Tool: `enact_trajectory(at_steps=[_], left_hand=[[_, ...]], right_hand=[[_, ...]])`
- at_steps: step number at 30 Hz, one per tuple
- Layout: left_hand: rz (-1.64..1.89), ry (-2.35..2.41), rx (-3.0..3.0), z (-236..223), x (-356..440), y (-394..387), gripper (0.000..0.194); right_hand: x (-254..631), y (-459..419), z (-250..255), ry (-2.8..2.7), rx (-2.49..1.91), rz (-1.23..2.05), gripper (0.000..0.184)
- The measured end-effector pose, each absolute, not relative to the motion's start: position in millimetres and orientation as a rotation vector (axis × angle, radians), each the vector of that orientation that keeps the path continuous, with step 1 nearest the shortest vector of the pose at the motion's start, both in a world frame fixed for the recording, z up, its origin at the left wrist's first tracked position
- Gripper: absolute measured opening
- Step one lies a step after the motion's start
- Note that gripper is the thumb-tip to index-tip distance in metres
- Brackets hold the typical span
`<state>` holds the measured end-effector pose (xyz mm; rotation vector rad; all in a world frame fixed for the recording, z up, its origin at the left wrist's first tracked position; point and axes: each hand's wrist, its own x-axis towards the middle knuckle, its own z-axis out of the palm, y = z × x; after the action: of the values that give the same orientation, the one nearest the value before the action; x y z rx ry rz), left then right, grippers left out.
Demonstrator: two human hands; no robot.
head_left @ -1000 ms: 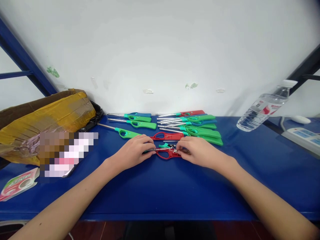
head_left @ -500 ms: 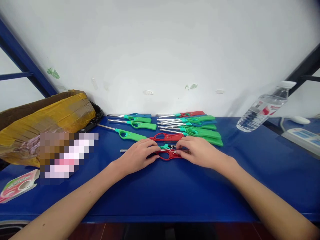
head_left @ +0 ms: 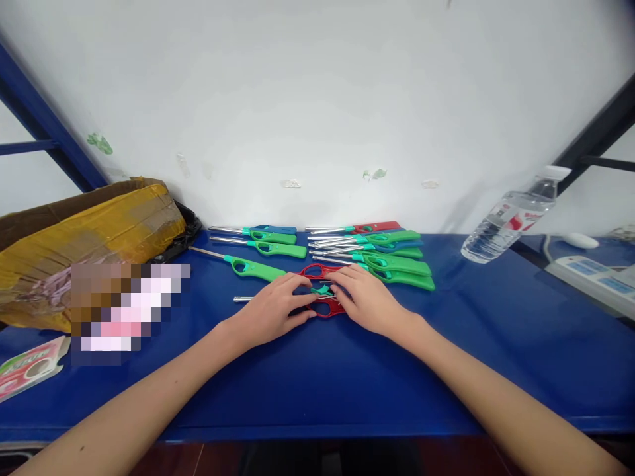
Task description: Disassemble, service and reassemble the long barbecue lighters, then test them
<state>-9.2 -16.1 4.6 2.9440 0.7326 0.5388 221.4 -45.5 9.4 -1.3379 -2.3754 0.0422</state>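
Note:
An opened red lighter casing [head_left: 325, 309] lies on the blue table between my hands, with its metal tube [head_left: 242, 299] sticking out to the left. My left hand [head_left: 275, 309] is closed on the casing's left part, thumb at the lower edge and fingers on top. Over the right part is my right hand [head_left: 370, 301], fingers bent together beside the small green trigger [head_left: 322, 289]; whatever they pinch is hidden. A thin white wire shows between the fingertips. Just behind lies a second red casing half [head_left: 317, 271], partly covered by my right fingers.
Several green, blue and red lighters [head_left: 401, 264] lie in a pile behind my right hand. More, including a green lighter [head_left: 258, 270], lie behind my left. A taped cardboard box [head_left: 143, 225] stands left. To the right are a water bottle [head_left: 510, 218] and a power strip [head_left: 590, 277].
My right hand has moved left along the red casing, closer to my left hand and the green trigger. My left hand stays on the casing. The view has shifted slightly.

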Motion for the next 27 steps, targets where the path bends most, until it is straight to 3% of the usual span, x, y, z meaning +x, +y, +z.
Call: enact_trajectory(at_steps=[14,27], left_hand=[[0.602,0.705,2.977,3,-9,-17,0.027],[0.634,0.773,2.915,7,-10,-15,0.022]], right_hand=[[221,-39,-3,-2.372,-1.21,-0.037,0.029],[224,-38,0,-2.369,-1.191,-0.014,0.011]])
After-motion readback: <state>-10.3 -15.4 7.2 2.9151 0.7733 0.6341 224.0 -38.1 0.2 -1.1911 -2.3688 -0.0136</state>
